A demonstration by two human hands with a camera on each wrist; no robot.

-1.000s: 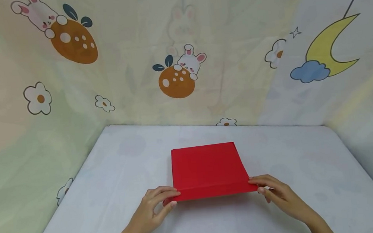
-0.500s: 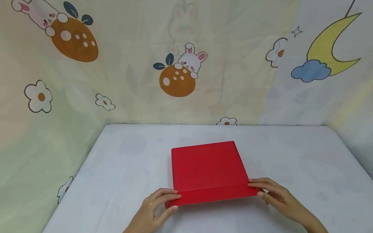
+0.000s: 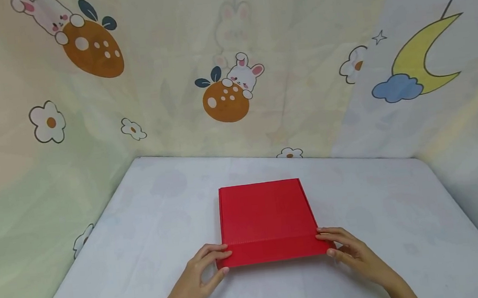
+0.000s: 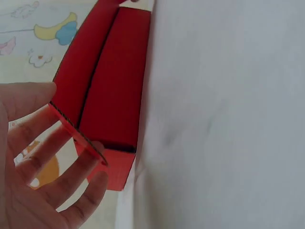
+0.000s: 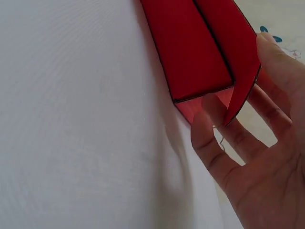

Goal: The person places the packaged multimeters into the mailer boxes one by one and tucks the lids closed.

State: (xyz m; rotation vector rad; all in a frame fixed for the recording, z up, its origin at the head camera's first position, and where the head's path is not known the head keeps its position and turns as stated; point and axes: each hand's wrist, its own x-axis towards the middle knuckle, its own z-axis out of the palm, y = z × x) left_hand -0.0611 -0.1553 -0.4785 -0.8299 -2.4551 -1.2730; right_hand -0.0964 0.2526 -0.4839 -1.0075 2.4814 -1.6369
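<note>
A flat red cardboard box (image 3: 266, 211) sits on the white table, its lid down. Along the near side, the lid's front flap (image 3: 275, 251) slants out from the front wall (image 4: 116, 76), leaving a dark gap. My left hand (image 3: 195, 278) pinches the flap's left end, thumb on the inner face's edge and fingers behind it. At the right end, my right hand (image 3: 359, 255) holds the flap between thumb and fingers. A small side tab (image 5: 233, 102) projects from that end of the flap, beside the right fingers in the right wrist view.
The white-covered table (image 3: 173, 184) extends around the box to its far edge. A printed cloth (image 3: 163, 79) with rabbits, flowers and a moon hangs behind and at both sides.
The flap's free edge has swung lower in the head view, so more of its outer face shows. Both hands have moved slightly with it. The box has stayed in place.
</note>
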